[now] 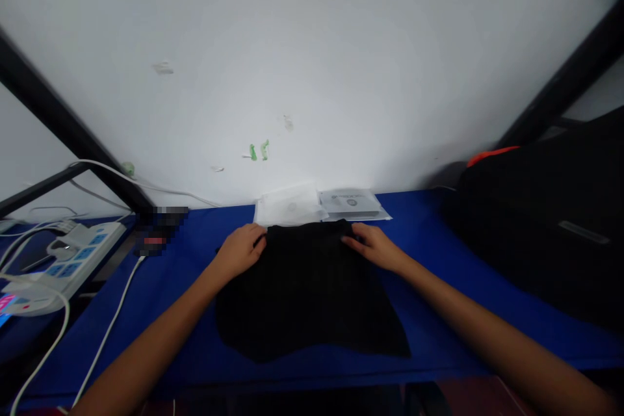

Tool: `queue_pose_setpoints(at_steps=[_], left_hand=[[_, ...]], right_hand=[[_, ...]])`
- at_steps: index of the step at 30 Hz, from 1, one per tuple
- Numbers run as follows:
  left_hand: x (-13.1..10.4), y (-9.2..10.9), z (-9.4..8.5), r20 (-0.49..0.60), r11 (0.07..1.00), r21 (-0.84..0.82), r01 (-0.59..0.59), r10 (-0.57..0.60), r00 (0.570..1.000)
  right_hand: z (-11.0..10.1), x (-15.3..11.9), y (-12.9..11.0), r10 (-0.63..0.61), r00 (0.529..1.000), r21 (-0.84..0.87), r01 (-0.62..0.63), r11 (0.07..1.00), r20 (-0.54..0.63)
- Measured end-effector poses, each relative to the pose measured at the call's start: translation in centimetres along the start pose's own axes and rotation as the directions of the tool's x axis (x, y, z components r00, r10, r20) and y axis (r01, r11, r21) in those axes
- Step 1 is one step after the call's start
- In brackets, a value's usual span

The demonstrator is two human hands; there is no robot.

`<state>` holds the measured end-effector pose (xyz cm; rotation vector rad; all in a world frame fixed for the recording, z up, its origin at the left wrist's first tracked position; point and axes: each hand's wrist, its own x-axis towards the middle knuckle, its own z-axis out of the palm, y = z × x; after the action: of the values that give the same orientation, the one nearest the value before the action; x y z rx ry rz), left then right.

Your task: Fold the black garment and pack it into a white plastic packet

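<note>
A black cloth garment lies spread on the blue tabletop, its wider lower edge toward me. Its exact kind I cannot make out. My left hand has its fingers and thumb closed at the garment's upper left corner. At the upper right corner, my right hand grips the cloth, thumb on top. Just beyond the top edge lie two flat packets: a white translucent bag on the left and a clear printed bag with dark contents on the right.
A white power strip with cables stands at the left. A white cord runs from a dark, blurred-out object. At the right sits a large black bag with an orange strip. Dark frame posts flank the wall.
</note>
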<state>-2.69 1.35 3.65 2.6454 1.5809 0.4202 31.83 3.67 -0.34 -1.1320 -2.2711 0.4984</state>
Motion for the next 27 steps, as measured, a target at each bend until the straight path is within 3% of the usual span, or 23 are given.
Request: queue_pose_setpoints(at_steps=[2, 6, 9, 12, 15, 17, 20, 24, 27], left_hand=[[0.9, -0.2, 0.7, -0.055, 0.984, 0.131, 0.121, -0.114, 0.992], [1.2, 0.1, 1.2, -0.134, 0.972, 0.171, 0.164, -0.142, 0.981], [0.2, 0.4, 1.0, -0.183, 0.988, 0.146, 0.057, -0.03, 0.983], [-1.3, 0.5, 0.8, -0.06, 0.993, 0.02, -0.12, 0.121, 0.991], [-2.5, 0.6, 0.9, 0.064, 0.986, -0.073, -0.152, 0.157, 0.986], [-3.0, 0.7, 1.1, 0.031, 0.989, -0.092, -0.118, 0.121, 0.992], [-3.5, 0.6, 1.3, -0.093, 0.987, -0.101, -0.124, 0.115, 0.989], [-3.9, 0.0, 1.2, -0.023, 0.973, -0.094, -0.21, 0.208, 0.978], [-4.0, -0.3, 0.7, 0.026, 0.965, -0.159, -0.207, 0.214, 0.976]], right_hand=[[0.4, 0.7, 0.4, 0.053, 0.997, -0.032, -0.054, 0.998, -0.048], [0.9, 1.1, 1.1, 0.123, 0.986, -0.077, -0.133, 0.988, -0.116], [0.9, 0.8, 0.8, 0.156, 0.974, -0.1, -0.174, 0.98, -0.167], [0.3, 0.1, -0.5, 0.143, 0.966, -0.131, -0.173, 0.976, -0.217], [-0.4, -0.7, -2.2, 0.005, 0.994, -0.158, -0.023, 0.987, -0.112], [-0.6, -1.3, -2.9, -0.081, 0.996, -0.158, 0.087, 0.984, 0.046], [-0.6, -2.3, -3.1, -0.069, 0.978, -0.149, 0.099, 0.984, 0.196], [-0.6, -3.2, -2.7, -0.037, 0.979, -0.107, 0.059, 0.993, 0.201], [-0.9, -3.6, -2.7, -0.08, 0.989, -0.023, 0.084, 0.996, 0.127]])
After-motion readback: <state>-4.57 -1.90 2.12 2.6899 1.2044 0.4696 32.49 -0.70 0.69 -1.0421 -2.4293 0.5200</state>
